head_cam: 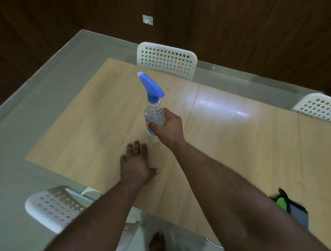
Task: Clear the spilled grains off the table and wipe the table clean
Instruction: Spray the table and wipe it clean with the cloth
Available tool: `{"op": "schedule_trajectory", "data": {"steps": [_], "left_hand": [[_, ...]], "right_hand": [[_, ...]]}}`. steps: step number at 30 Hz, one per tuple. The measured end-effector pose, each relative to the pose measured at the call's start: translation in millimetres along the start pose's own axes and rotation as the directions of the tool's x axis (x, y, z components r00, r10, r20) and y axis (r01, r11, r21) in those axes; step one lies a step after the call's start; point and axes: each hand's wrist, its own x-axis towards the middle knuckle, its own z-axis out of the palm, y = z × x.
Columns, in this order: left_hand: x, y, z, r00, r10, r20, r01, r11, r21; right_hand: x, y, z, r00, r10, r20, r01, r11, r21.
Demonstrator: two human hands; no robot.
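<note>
We see the right hand (168, 126) gripping the spray bottle (152, 103), left hand (137, 162) flat on the table (237, 149); white chairs (166, 60) surround, cloth (291, 207) near right.

Legible text: none.
The clear spray bottle (154, 113) with the blue trigger head carries a blue band low on its body, but any print on it is too blurred and partly covered to read. The white wall plate (147, 19) on the dark wood panelling shows no readable marking.
</note>
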Motion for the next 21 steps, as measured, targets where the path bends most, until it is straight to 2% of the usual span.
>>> {"op": "schedule_trajectory", "data": {"steps": [4,7,14,21], "left_hand": [[-3.8,29.4,-10.1,0.996,-0.075,0.048,0.075,0.997,0.005],[-12.7,57.4,-9.2,0.998,-0.065,0.014,0.065,0.998,0.014],[-60.8,145.2,25.9,0.986,0.166,0.019,-0.166,0.986,0.0],[-130.2,271.6,48.6,0.92,0.383,0.083,-0.38,0.924,-0.05]], "right_hand": [[-27.1,10.0,-32.7,0.999,-0.025,-0.027,0.024,0.999,-0.037],[-54.1,24.7,-66.4,0.999,-0.008,-0.049,0.007,0.999,-0.031],[-128.3,63.9,-177.7,0.984,0.03,-0.175,-0.038,0.998,-0.044],[-215.1,123.1,-314.1,0.916,0.095,-0.389,-0.126,0.99,-0.056]]}}
